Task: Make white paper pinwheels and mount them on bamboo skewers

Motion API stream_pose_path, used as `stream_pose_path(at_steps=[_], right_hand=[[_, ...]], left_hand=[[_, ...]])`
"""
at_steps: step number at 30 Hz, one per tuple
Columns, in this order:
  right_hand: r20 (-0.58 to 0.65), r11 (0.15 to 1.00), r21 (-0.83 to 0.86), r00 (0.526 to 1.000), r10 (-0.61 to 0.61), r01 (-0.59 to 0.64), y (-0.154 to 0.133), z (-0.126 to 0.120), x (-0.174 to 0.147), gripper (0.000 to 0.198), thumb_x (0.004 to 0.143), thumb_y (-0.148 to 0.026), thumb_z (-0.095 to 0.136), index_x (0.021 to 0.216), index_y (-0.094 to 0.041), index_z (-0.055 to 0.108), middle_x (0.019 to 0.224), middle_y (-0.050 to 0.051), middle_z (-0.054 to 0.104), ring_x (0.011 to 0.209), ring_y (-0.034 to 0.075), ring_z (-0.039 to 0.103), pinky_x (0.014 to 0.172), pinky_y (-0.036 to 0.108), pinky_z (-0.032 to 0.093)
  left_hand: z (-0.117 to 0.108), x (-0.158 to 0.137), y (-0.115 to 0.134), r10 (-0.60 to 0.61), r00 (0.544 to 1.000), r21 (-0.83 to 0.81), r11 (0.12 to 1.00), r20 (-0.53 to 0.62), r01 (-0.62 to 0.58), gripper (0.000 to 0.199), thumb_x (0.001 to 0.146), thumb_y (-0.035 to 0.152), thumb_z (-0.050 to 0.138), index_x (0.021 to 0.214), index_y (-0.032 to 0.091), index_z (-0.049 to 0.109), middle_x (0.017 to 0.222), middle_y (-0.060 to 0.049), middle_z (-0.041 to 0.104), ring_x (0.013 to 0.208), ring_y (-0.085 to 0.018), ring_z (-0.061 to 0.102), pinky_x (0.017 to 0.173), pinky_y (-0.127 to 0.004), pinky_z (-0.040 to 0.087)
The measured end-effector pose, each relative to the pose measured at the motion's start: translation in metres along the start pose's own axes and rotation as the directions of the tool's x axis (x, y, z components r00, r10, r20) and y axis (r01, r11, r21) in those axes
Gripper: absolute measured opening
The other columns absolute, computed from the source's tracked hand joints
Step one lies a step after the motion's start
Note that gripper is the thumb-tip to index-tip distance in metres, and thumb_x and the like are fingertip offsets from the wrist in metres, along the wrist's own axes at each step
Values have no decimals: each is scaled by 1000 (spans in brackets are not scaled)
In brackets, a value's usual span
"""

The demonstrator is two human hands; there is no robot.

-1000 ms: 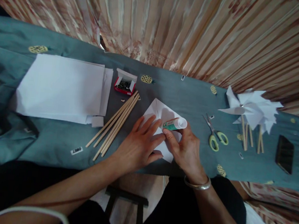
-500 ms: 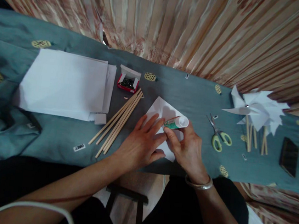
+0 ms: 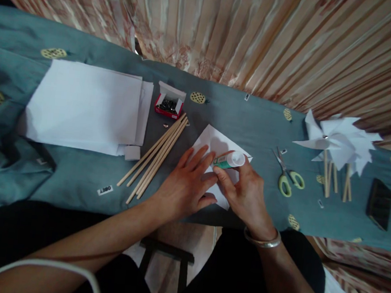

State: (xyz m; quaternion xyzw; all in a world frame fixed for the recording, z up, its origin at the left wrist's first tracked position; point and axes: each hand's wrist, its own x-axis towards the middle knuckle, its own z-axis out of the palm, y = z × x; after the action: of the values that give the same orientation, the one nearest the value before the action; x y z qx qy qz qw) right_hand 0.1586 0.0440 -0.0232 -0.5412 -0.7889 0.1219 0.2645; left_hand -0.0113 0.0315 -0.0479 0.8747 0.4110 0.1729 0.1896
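Observation:
A square sheet of white paper (image 3: 217, 139) lies turned cornerwise on the cloth in front of me. My left hand (image 3: 192, 179) rests flat on its left side, fingers spread. In my right hand (image 3: 243, 184) is a green and white glue stick (image 3: 229, 160), tilted over the middle of the paper. The glue stick's tip is hidden near my left fingertips, so I cannot tell if it touches the sheet. Several thin wooden sticks (image 3: 157, 156) lie just left of my left hand.
A stack of white paper (image 3: 84, 107) lies at the left. An open red box of metal pins (image 3: 169, 104) stands behind the sticks. To the right are green-handled scissors (image 3: 286, 179), white paper pinwheels (image 3: 339, 138) on sticks, and a dark phone (image 3: 379, 204).
The paper's right corner now shows beyond my right hand. Both hands and the glue stick stay in nearly the same place; the whole view has shifted slightly.

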Motion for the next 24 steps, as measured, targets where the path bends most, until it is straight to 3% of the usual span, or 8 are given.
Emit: stream_pose_path(at_steps=[15,24], right_hand=[[47,996,12,995,-89,88,2,-5,-3,25,93,-31,55,112,-17,52,106,13,68,98,27,66,83,43,56],[48,998,14,997,-68,68,2,-7,-6,25,94,-34,53,112,-17,53,105,12,68,98,26,66,83,41,56]], left_hand=[[-2,0,0,0,1000,-6,1000,16,0,51,83,45,64,126,20,57,154,-16,32,144,-39,20,115,-60,19],[-3,1,0,-11,999,-3,1000,44,11,49,85,46,61,126,21,57,153,-13,36,145,-38,19,116,-59,17]])
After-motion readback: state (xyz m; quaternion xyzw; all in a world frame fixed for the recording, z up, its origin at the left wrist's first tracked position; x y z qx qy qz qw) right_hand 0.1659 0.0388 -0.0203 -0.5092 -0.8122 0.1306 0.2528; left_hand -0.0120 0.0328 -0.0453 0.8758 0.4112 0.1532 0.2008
